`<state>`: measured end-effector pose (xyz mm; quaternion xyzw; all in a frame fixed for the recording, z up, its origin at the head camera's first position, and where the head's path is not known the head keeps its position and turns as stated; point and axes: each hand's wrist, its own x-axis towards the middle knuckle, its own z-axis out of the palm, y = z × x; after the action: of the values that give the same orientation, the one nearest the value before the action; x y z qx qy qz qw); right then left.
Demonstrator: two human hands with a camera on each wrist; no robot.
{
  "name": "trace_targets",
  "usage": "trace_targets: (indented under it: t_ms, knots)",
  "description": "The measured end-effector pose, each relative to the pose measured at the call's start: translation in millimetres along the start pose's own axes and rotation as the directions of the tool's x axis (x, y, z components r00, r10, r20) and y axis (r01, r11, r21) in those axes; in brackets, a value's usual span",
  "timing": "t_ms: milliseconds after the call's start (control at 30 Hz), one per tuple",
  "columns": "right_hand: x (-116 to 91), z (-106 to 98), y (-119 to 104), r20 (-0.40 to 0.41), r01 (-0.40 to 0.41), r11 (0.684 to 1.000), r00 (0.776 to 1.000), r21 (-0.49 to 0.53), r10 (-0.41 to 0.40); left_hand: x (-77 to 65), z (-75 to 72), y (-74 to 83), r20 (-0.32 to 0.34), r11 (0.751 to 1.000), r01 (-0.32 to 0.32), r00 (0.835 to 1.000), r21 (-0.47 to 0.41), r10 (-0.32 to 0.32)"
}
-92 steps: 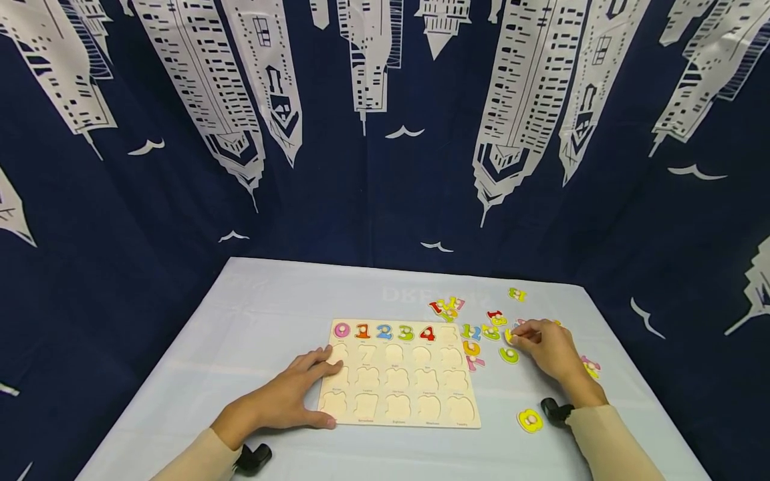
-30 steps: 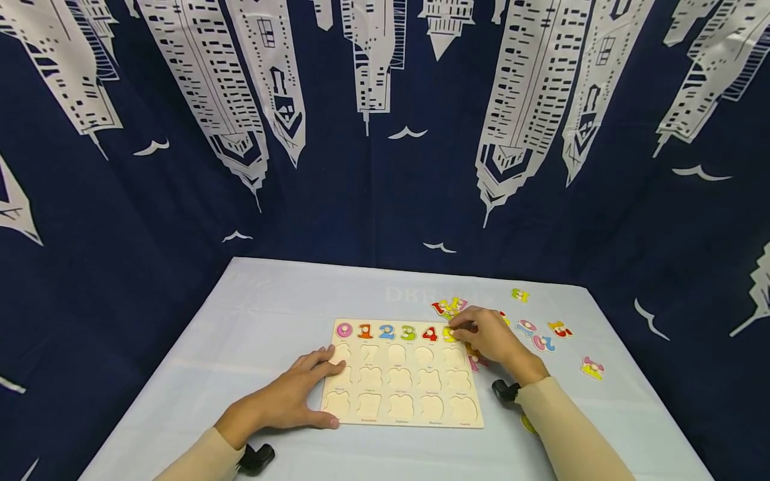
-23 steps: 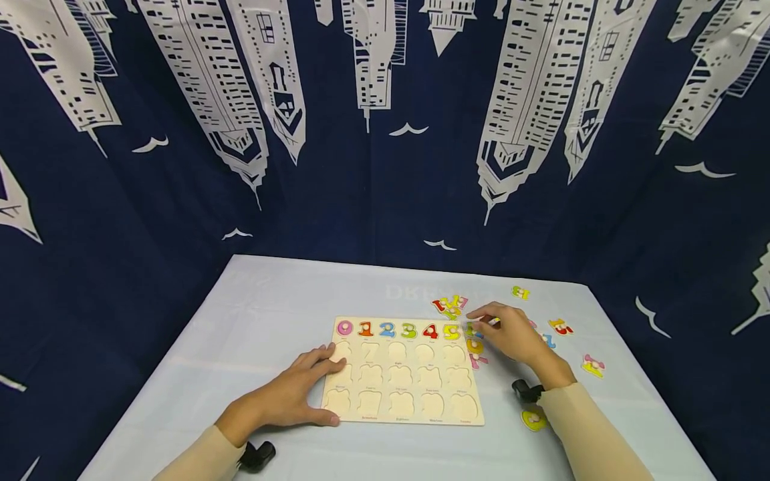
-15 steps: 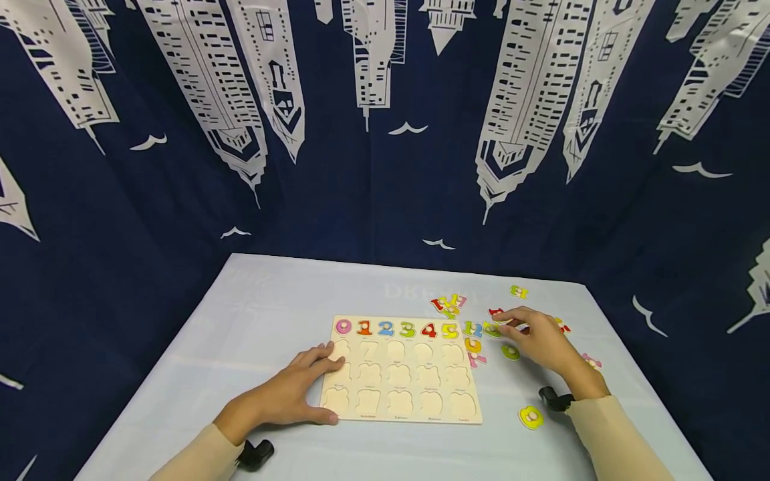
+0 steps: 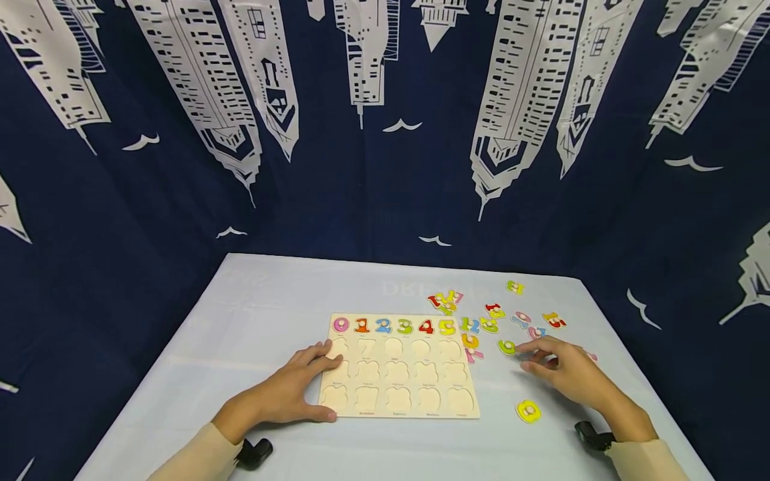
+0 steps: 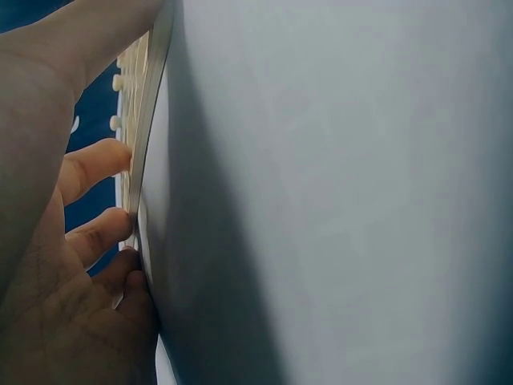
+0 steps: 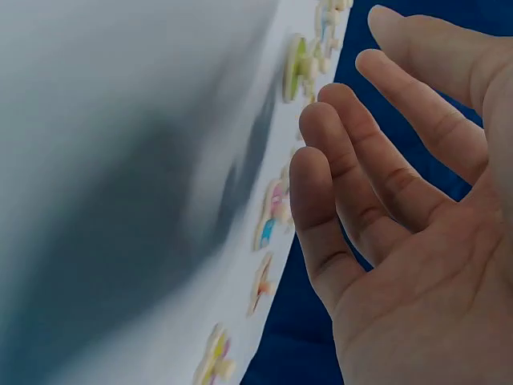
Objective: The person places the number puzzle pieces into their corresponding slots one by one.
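Note:
A wooden number puzzle board (image 5: 412, 359) lies on the white-covered table with digits 0 to 5 seated along its top row; the recesses below hold nothing. My left hand (image 5: 289, 387) rests against the board's left edge, fingers on its side and thumb at the lower corner. In the left wrist view, fingertips (image 6: 120, 224) touch the board's edge. To the right of the board, my right hand (image 5: 565, 371) hovers with relaxed, parted fingers and holds nothing. Its fingertips are close to a green 6- or 9-shaped piece (image 5: 507, 347), which also shows in the right wrist view.
Several loose number pieces lie right of the board, including a green-and-blue 12 (image 5: 470, 325) touching its edge. A yellow round piece (image 5: 529, 411) lies nearer the front. A small pile (image 5: 446, 302) sits behind the board. A dark blue printed curtain (image 5: 361, 200) hangs beyond the table.
The yellow 5 went from my right hand into the top row's last recess. The right hand then let go and moved right and nearer, toward the green piece. My left hand stays put.

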<state>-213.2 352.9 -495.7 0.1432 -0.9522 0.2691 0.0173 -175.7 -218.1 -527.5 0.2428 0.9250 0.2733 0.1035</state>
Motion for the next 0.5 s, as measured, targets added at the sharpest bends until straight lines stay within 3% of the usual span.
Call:
trace_targets:
  t_ms: [233, 500]
  knots:
    - [-17.2, 8.3, 3.1, 0.032, -0.027, 0.999, 0.999, 0.036, 0.026, 0.2, 0.6, -0.1, -0.005, 1.0, 0.001, 1.0, -0.004, -0.001]
    - [5.9, 20.5, -16.4, -0.019, 0.071, 0.997, 0.997, 0.004, -0.071, -0.3, 0.4, 1.5, -0.014, 1.0, -0.006, 1.0, -0.011, 0.006]
